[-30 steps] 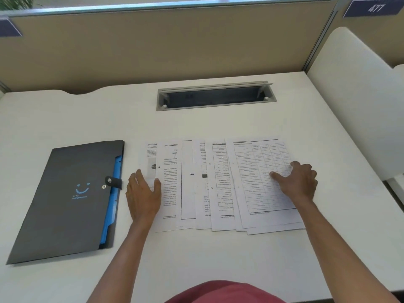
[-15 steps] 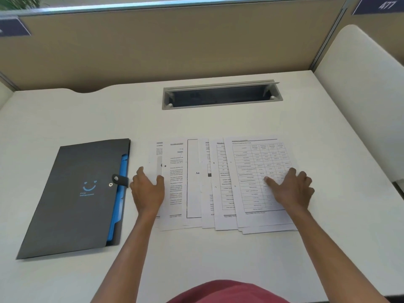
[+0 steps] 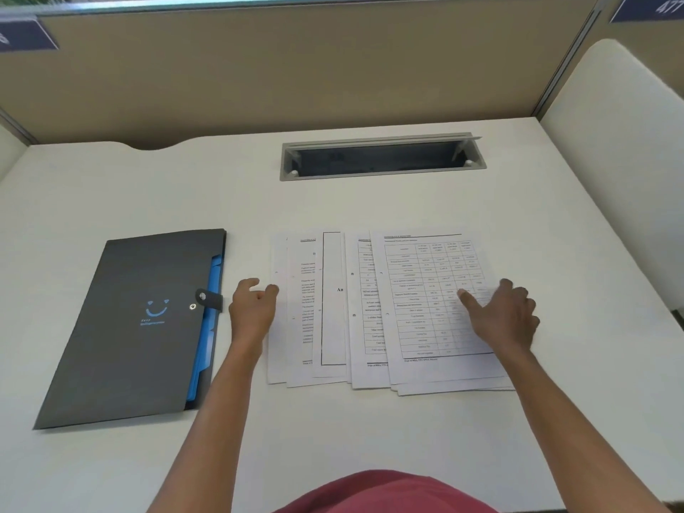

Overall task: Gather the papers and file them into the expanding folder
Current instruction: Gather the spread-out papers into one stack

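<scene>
Just white desk point(image 3: 148, 194) w/ papers point(image 3: 425, 290), tan partition point(image 3: 296, 68) behind.

We've got a white counter point(image 3: 148, 187) here. On the left a dark grey expanding folder point(image 3: 129, 327) lies flat, strap snapped, blue pockets peeking from its right edge. Near its right, printed papers point(image 3: 425, 283) overlap in a fan. Behind them, a grey cable slot point(image 3: 381, 159) is sunk into the top.
</scene>
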Demonstrator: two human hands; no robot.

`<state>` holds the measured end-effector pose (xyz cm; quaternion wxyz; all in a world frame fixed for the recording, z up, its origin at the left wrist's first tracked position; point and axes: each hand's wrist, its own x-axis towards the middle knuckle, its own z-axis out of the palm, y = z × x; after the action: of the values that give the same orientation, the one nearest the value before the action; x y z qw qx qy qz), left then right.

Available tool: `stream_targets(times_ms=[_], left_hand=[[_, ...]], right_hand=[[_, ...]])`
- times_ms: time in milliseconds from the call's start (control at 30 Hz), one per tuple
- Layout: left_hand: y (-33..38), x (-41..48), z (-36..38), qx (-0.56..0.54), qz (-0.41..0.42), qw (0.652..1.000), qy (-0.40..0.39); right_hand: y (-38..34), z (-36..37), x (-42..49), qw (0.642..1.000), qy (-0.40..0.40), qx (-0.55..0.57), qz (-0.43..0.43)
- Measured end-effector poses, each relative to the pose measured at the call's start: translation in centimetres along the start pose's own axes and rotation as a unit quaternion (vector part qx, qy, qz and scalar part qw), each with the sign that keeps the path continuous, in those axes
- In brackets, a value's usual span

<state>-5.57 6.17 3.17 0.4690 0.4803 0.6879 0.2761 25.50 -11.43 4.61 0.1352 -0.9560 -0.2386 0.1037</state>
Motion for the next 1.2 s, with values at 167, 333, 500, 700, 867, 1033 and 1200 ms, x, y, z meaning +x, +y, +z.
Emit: stream_targets(times_ms=[167,333,500,700,867,1033,1200], left_hand=[[1.0,-0.5,0.9,0.029,0.009,0.999,-0.041],[2.0,-1.0,2.3,0.035,0.001,0.998,-0.060],[2.5,-0.9,3.4,0.012,-0.026,0.996,-0.082],[2.7,-0.9,4.7,0.020,-0.029,0.993,-0.112],[2.7,-1.1,5.6,0.059,-0.003,0.993,-0.104],[2.5,-2.0,6.7,0.113,0.033,0.990,-0.078],[2.6,-2.6,7.8,0.134,0.037,0.987,-0.086]], right_hand=[[-1.0,0.5,-0.9,0.999,-0.021,-0.025,-0.025],[-2.8,1.4,-2.1,0.998,-0.026,-0.035,-0.047],[-3.8,1.8,-2.7,0.997,-0.035,-0.038,-0.060],[-5.0,2.3,-3.3,0.996,-0.048,-0.030,-0.074],[-6.0,2.7,-3.9,0.994,-0.055,-0.026,-0.089],[-6.9,2.9,-4.4,0.993,-0.071,-0.019,-0.093],[-7.3,2.9,-4.9,0.990,-0.086,-0.007,-0.109]])
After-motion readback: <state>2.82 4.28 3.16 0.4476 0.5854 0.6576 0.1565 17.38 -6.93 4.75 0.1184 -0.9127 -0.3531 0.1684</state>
